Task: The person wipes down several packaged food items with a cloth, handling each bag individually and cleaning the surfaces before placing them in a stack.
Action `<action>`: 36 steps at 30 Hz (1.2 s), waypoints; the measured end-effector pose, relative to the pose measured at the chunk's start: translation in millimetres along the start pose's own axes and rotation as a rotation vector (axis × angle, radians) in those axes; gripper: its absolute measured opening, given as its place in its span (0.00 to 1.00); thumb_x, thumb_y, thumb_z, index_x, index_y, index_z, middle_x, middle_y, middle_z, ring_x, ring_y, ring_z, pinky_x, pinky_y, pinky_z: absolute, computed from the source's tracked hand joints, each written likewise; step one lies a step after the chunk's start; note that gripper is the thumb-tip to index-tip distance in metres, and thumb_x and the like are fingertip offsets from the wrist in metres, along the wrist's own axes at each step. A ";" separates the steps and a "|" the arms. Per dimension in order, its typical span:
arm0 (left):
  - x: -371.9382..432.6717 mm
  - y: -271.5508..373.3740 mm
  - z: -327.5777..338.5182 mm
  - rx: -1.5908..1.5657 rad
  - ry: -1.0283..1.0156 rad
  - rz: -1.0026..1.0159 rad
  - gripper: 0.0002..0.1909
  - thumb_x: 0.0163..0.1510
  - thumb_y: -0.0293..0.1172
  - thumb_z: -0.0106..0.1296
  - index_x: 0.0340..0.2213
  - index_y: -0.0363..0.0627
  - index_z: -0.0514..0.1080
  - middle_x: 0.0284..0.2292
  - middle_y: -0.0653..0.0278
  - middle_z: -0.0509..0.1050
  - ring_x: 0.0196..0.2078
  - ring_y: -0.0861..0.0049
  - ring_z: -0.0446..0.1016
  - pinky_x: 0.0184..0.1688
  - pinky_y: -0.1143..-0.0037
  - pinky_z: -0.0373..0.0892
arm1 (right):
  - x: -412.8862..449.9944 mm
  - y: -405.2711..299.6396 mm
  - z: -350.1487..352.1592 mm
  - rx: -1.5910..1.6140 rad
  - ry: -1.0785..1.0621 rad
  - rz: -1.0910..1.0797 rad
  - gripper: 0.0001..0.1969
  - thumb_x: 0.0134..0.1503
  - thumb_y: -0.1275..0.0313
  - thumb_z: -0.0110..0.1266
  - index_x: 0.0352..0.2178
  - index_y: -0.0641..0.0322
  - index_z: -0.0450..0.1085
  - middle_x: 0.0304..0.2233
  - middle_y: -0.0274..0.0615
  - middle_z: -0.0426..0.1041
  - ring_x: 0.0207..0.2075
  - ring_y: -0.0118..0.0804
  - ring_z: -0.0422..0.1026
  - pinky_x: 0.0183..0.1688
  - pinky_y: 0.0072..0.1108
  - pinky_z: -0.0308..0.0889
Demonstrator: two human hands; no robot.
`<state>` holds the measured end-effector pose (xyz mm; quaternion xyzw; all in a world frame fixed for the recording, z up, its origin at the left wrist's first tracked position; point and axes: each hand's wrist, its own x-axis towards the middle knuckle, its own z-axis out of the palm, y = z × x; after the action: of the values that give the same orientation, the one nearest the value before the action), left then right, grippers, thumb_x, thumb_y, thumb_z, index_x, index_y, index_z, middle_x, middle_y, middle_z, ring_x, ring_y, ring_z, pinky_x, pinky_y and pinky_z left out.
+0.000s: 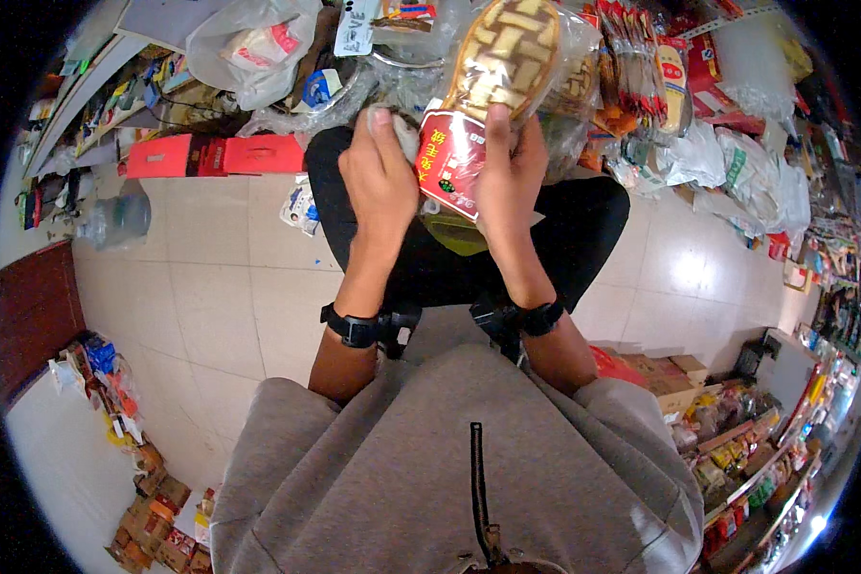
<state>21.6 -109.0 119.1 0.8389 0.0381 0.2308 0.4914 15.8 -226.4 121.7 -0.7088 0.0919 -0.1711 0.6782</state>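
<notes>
My right hand [509, 168] grips a plastic-wrapped pair of shoe insoles with a woven pattern [505, 61], thumb on top. A red printed label [453, 154] covers the pack's near end. My left hand [381, 172] holds a whitish, crumpled cloth-like wad [403, 133] beside the label's left edge; its exact kind is unclear. Both hands are over my lap, above the black trousers. Something olive green [459, 235] shows beneath the pack. Each wrist bears a black strap with a device.
Clear plastic bags [258, 54], flat red boxes [211, 155] and bundled red packets [631, 64] lie ahead. A large plastic bottle [118, 219] is on the tiled floor at left. White bags [750, 168] lie at right. Stocked shelves [746, 459] and cardboard boxes [660, 384] stand at lower right.
</notes>
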 end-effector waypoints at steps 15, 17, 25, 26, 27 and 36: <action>-39.2 27.2 -17.7 -1.330 -0.175 -0.937 0.21 0.63 0.45 0.36 0.49 0.43 0.64 0.46 0.62 0.70 0.48 0.70 0.69 0.52 0.71 0.64 | 5.1 -0.3 5.5 0.239 0.232 -0.009 0.21 0.65 0.62 0.39 0.51 0.71 0.57 0.42 0.43 0.69 0.40 0.28 0.67 0.43 0.21 0.63; -46.1 31.8 -12.0 -0.934 -0.227 -0.786 0.17 0.62 0.38 0.43 0.47 0.41 0.66 0.41 0.64 0.73 0.42 0.78 0.72 0.46 0.76 0.68 | 3.1 3.2 7.2 0.262 0.249 0.010 0.22 0.65 0.61 0.39 0.51 0.72 0.57 0.43 0.43 0.68 0.40 0.29 0.66 0.45 0.22 0.63; -27.7 21.6 -19.9 -0.522 0.002 -0.400 0.08 0.54 0.29 0.56 0.30 0.35 0.71 0.26 0.68 0.74 0.27 0.91 0.68 0.28 0.84 0.64 | -1.0 -5.7 -16.8 0.010 0.063 0.055 0.14 0.63 0.67 0.44 0.43 0.68 0.64 0.38 0.38 0.68 0.35 0.27 0.68 0.39 0.20 0.65; -25.0 17.7 -20.8 -0.523 0.005 -0.399 0.08 0.54 0.29 0.56 0.30 0.35 0.71 0.26 0.68 0.74 0.27 0.91 0.68 0.28 0.84 0.64 | 0.4 -1.9 -23.2 0.294 -0.022 0.220 0.13 0.61 0.66 0.48 0.41 0.65 0.66 0.34 0.36 0.70 0.31 0.25 0.68 0.33 0.17 0.64; -22.7 14.0 -20.5 -0.469 0.030 -0.312 0.09 0.54 0.30 0.56 0.29 0.34 0.71 0.24 0.68 0.74 0.26 0.90 0.67 0.28 0.83 0.64 | 1.4 -2.4 -25.8 0.575 -0.107 0.386 0.12 0.59 0.66 0.52 0.39 0.63 0.67 0.30 0.34 0.72 0.27 0.22 0.68 0.27 0.15 0.63; -21.7 26.7 -17.7 -0.247 0.129 -0.223 0.09 0.59 0.29 0.48 0.34 0.33 0.69 0.31 0.64 0.74 0.33 0.83 0.68 0.37 0.79 0.65 | -15.4 -12.0 -22.6 0.634 -0.005 0.397 0.09 0.55 0.73 0.56 0.36 0.67 0.69 0.32 0.38 0.73 0.25 0.27 0.73 0.23 0.18 0.71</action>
<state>-9.6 -114.7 141.3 0.7461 0.1336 0.2313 0.6099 -8.0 -241.0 132.2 -0.4324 0.1685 -0.0546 0.8841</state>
